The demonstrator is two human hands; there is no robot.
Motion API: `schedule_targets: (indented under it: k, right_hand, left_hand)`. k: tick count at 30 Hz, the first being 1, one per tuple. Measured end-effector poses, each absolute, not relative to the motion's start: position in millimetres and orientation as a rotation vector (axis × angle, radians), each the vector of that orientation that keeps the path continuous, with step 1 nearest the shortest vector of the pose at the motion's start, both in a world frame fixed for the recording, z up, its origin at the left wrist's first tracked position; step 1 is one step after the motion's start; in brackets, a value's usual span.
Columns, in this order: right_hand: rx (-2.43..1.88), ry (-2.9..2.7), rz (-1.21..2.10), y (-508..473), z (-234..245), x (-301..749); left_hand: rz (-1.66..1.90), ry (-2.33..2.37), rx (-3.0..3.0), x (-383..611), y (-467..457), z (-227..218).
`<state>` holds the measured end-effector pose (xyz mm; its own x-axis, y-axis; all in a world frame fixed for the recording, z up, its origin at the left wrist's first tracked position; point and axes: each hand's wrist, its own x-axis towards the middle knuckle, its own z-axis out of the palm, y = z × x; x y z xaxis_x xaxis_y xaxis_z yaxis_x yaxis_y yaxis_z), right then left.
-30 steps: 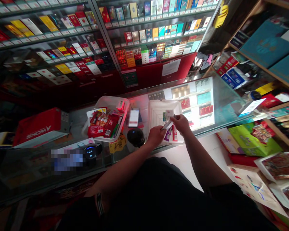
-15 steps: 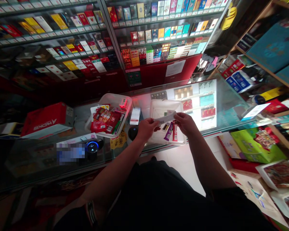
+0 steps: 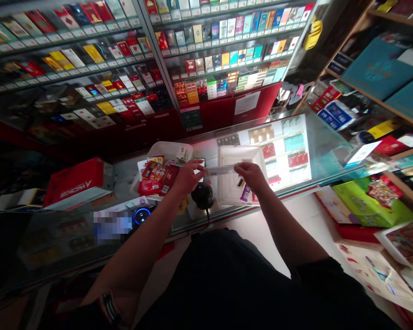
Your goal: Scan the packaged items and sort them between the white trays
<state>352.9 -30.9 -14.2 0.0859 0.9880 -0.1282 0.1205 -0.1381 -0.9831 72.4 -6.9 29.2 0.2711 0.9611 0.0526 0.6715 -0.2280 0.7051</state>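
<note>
A long, thin white packet (image 3: 222, 170) with a small dark printed patch near its left end is stretched level between my hands. My right hand (image 3: 253, 178) pinches its right end between thumb and fingers. At its left end are the closed fingertips of my left hand (image 3: 189, 178). Just below the packet stands a black scanner-like device (image 3: 203, 197) with a cord. Behind it lies a white plastic tray (image 3: 223, 192) holding a purple wrapped bar (image 3: 245, 193) and other small items. To the left, a white basket (image 3: 165, 149) holds red packets (image 3: 160, 174).
All of this rests on a glass counter (image 3: 326, 146). A red box (image 3: 77, 183) stands at its left, near a round device with a blue ring (image 3: 142, 215). Shelves of small boxes (image 3: 223, 59) rise behind. A green box (image 3: 361, 208) sits at right.
Both hands and the packet have shifted left, from over the tray to above the black device. My left hand is now beside the basket. The camera view has tilted slightly.
</note>
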Motion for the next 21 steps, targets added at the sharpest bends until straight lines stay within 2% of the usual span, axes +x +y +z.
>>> schedule_targets:
  k: [12,21]
  right_hand:
    - [-1.63,-1.509,0.824,-11,-40,294]
    - [-1.678,-1.538,0.778,-3,-66,287]
  left_hand:
    - [0.453,1.72,2.188,23,-5,-15]
    - [0.558,1.716,2.189,16,-2,-46]
